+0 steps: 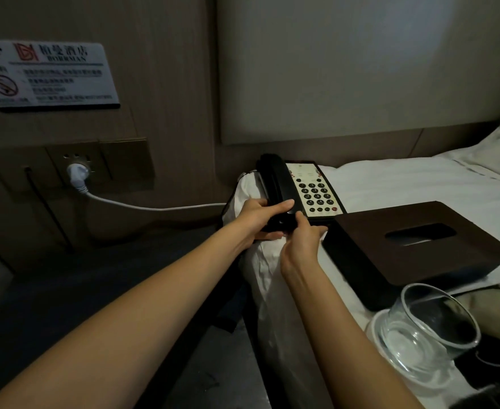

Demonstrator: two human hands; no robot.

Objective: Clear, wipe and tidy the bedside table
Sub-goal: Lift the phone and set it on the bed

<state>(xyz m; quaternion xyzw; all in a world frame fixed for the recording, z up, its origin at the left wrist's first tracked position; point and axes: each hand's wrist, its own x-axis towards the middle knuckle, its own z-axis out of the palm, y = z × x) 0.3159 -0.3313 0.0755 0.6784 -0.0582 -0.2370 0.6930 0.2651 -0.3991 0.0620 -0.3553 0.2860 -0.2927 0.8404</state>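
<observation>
From the head camera, my left hand (257, 215) and right hand (300, 242) both grip the near end of the black telephone (301, 188), which lies on the white bed (405, 184). Just right of my grip sits the dark tissue box (414, 246).

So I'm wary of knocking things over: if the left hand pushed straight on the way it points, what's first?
Probably the telephone that the left hand already grips, then the headboard panel; depth is unclear.
</observation>
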